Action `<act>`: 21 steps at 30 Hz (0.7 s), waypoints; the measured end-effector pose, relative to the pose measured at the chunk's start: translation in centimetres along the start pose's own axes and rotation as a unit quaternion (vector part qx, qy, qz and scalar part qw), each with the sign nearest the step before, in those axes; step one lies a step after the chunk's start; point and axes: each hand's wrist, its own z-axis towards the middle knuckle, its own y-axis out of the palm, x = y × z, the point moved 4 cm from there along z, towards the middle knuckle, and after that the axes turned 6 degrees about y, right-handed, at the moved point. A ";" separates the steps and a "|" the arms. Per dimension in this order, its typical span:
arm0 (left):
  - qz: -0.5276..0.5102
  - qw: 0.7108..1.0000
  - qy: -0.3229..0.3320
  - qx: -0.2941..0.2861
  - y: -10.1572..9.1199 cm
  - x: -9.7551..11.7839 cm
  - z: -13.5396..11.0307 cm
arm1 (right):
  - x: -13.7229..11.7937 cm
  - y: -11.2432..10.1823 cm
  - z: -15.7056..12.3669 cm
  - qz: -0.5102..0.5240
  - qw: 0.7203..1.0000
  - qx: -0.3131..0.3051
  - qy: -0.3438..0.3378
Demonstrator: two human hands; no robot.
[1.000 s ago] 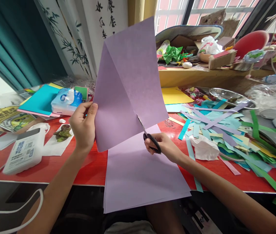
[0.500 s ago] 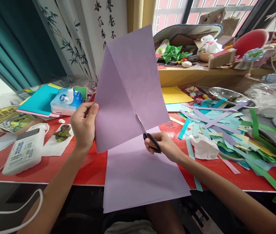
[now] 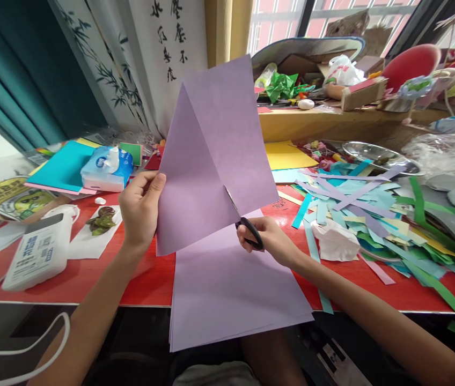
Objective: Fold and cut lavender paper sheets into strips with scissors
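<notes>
My left hand (image 3: 142, 209) pinches the left edge of a raised purple paper sheet (image 3: 227, 123) between thumb and fingers. A diagonal line runs down the sheet from its top left to the scissors. My right hand (image 3: 268, 238) grips black-handled scissors (image 3: 254, 231) at the sheet's lower edge, with the blades pointing up and left along that line. Part of the blades is hidden by the paper. Below lies a stack of purple paper (image 3: 235, 300), overhanging the table's front edge.
Cut paper strips (image 3: 356, 209) heap on the red table (image 3: 147, 279) at right, by a metal bowl (image 3: 380, 155) and a crumpled tissue (image 3: 336, 240). At left are a tissue pack (image 3: 107, 169), a white power strip or box (image 3: 40, 249) with a cable, and blue paper (image 3: 60, 163).
The raised sheet's top has tilted slightly down and to the right, and my left hand has shifted a little right. The scissors stay at nearly the same place on the sheet.
</notes>
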 end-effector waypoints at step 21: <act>-0.049 0.997 -0.053 -0.028 0.3 -0.6 0.0 | 0.2 -0.2 0.0 0.000 1.000 0.011 0.009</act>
